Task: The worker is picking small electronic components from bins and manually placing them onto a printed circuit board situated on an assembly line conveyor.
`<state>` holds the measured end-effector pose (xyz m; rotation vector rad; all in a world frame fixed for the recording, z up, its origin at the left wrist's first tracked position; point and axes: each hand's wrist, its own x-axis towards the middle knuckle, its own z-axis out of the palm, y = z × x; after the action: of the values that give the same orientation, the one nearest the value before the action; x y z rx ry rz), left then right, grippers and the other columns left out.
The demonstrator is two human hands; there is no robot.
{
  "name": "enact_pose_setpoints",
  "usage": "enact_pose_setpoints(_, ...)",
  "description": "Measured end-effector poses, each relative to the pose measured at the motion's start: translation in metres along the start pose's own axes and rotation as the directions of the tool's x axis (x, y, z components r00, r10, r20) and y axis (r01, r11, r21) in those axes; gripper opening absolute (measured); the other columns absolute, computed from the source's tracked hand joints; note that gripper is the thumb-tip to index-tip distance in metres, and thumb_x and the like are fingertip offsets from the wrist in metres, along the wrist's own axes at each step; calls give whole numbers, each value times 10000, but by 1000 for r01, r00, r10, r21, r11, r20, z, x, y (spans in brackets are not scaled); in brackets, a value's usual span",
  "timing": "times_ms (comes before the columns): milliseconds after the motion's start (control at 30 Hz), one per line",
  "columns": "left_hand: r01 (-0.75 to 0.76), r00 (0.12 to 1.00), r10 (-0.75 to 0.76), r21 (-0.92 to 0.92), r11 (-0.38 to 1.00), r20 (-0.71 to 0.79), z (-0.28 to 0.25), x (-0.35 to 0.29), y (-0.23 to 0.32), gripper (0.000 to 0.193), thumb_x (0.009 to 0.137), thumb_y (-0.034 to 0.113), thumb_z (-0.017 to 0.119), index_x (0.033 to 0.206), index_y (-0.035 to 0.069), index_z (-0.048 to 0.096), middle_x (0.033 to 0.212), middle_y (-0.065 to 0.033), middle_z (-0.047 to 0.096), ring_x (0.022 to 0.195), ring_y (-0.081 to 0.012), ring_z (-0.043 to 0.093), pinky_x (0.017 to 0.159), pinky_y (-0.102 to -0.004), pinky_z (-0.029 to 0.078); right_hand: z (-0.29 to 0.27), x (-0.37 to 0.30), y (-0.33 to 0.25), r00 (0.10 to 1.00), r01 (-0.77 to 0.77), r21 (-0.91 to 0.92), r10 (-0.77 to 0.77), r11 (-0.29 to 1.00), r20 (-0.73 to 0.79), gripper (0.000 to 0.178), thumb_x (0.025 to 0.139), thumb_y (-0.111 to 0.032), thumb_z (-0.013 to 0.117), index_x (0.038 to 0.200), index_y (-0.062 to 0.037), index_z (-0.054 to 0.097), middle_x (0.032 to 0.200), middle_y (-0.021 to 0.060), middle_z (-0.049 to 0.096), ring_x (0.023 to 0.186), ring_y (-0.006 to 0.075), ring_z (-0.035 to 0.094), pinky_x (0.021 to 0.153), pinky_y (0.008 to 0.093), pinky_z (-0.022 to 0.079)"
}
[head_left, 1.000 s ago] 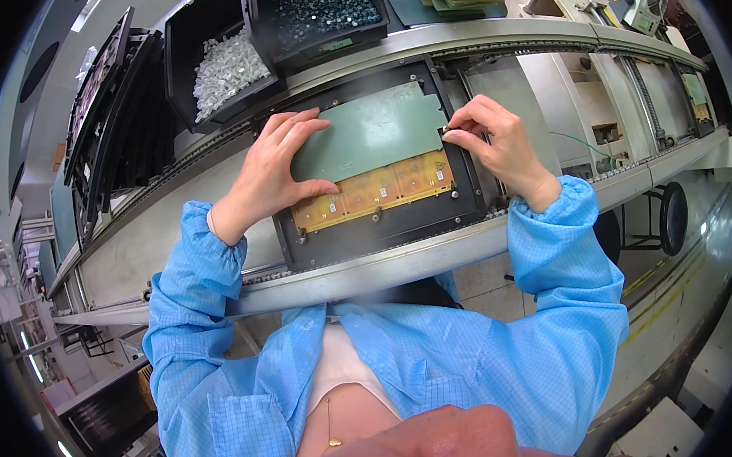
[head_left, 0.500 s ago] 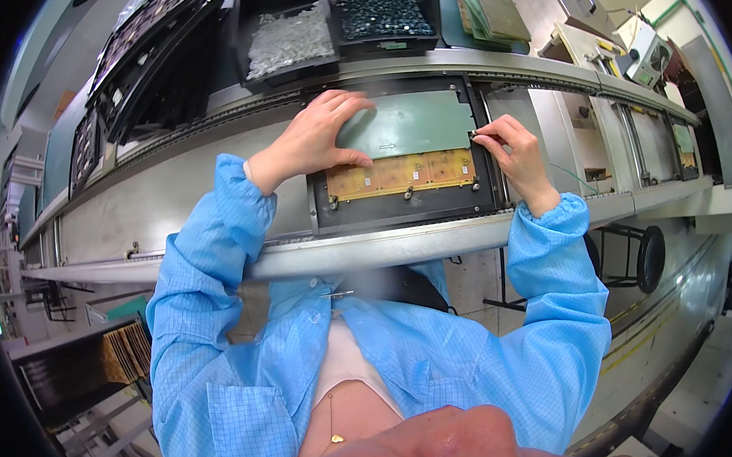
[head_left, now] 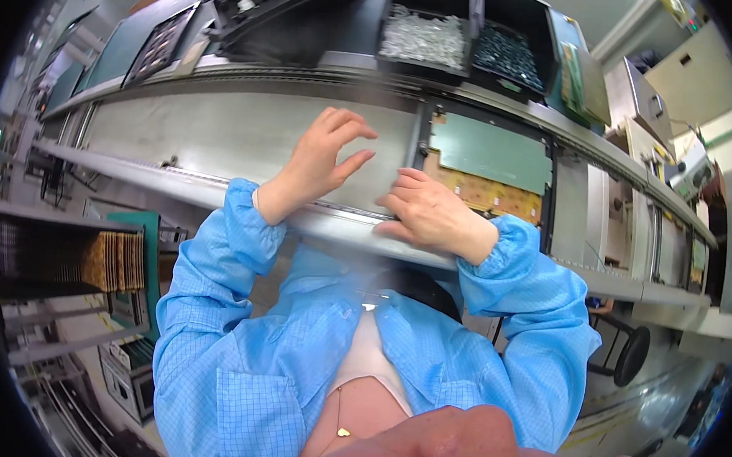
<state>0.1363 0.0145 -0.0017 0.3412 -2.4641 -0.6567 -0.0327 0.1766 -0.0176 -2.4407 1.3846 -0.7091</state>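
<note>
Left of the black carrier [head_left: 549, 206], over the conveyor bed [head_left: 221, 127]: left hand [head_left: 320, 159] now off the green sheet [head_left: 488, 155], fingers curved apart, nothing visible in it. Right hand [head_left: 438, 214] has left the sheet's right edge, now by the carrier's near-left corner, fingers loosely spread; can't tell if touching. Sheet lies on the yellow-brown panel [head_left: 510, 201], near strip exposed. Reads as edge work paused, sheet unheld.
</note>
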Motion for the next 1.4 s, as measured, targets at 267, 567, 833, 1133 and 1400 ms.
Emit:
enact_pose_setpoints(267,293,833,-302,-94,951,-463,-91,4,-70,249,851,164,762,1034,35,653,926,-82,650,780,-187,648,676,-319,522,-31,-34,4,968,-226,-112,236,968,88,261,918,-296,647,925,-36,679,866,144,645,901,327,608,972,449,462)
enact_pose_setpoints(567,592,434,-240,75,802,-869,-195,93,-198,639,849,596,689,1022,-18,648,851,-107,673,712,-242,657,682,-383,522,-83,-118,-16,783,-610,-220,622,761,-21,181,879,-191,678,840,-19,719,763,164,631,843,358,610,802,448,497)
enact_pose_setpoints(833,777,602,-613,198,598,-511,-251,140,-276,462,765,453,687,760,-6,740,815,-194,731,818,-348,715,778,-418,542,-99,-159,0,667,-717,-339,741,609,-80,157,834,-175,723,850,-19,729,747,183,628,775,377,612,701,461,495)
enact_pose_setpoints(1133,713,617,-737,-198,672,-276,-244,121,-215,400,787,368,823,778,-3,673,665,-94,658,545,-146,620,526,-281,513,-95,-52,45,821,-543,-264,570,797,34,181,841,-205,734,869,-29,703,799,176,681,761,370,653,689,441,521)
enact_pose_setpoints(1400,624,570,-805,-552,553,-163,-243,118,-208,315,831,241,755,872,-59,669,747,-127,671,611,-194,655,572,-288,570,-94,90,70,910,-414,-120,408,903,-67,182,890,-202,690,926,-25,715,796,156,700,733,298,676,687,388,538)
